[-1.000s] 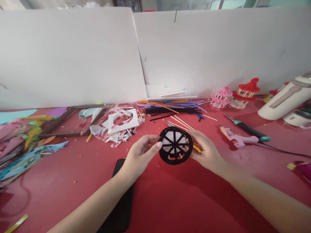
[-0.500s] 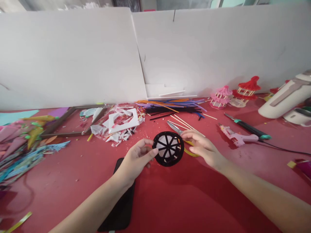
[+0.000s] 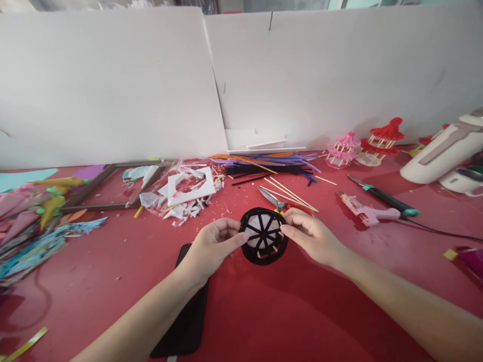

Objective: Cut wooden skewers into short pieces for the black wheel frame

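Observation:
Between my hands is a round black pipe-cleaner frame (image 3: 264, 235), spoked like a wheel, with a white disc behind the spokes and short pale sticks showing near its lower rim. My left hand (image 3: 215, 246) pinches its left edge between thumb and fingers. On the opposite edge, the thumb and fingers of my right hand (image 3: 311, 234) close on the rim. Just beyond the frame lie scissors (image 3: 274, 200), their handles partly hidden by my right hand. A black phone (image 3: 184, 317) lies under my left forearm.
Pipe cleaners (image 3: 264, 163) and thin wooden sticks (image 3: 290, 193) lie at the back. A pink glue gun (image 3: 366, 210) and a soldering-iron-like tool (image 3: 388, 198) are on the right, before small pink (image 3: 343, 150) and red pavilions (image 3: 384, 141). White scraps (image 3: 190, 193) lie left of centre.
My right hand has come in from just off the rim and now grips the right edge. The frame has shifted slightly right and down, still in my left hand.

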`<state>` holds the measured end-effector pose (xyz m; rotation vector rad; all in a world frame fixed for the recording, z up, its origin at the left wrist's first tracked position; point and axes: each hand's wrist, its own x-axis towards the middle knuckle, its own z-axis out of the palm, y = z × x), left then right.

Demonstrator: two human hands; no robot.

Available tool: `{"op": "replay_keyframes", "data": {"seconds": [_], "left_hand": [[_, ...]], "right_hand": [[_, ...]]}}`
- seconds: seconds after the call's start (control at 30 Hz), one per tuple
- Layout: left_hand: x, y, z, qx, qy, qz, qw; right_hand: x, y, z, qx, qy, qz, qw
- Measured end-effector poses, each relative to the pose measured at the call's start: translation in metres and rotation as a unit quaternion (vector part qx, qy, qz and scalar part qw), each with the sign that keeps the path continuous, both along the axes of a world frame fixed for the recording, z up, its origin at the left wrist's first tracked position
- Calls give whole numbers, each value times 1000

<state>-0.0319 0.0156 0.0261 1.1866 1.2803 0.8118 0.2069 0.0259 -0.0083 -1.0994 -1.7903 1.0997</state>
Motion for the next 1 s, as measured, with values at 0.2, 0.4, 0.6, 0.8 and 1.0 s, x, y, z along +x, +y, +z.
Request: {"op": "replay_keyframes", "data": {"seconds": [0.2,0.4,0.6,0.8,1.0], "left_hand": [[-2,3,5,79,98,-62,990],[0,6,2,108,158,-69,979],[1,7,0,151,222,-74,960],[-5,13,-3,93,176,-60,978],[-14,12,-3,145,275,-62,948]], "right_hand": [[0,0,5,-2,9,14,1000],[0,2,5,-11,17,23,1000],[1,4,5,-8,11,27,1000],[-1,7,4,3,-13,6,1000],[-4,1,4,153,-91,-82,981]]}}
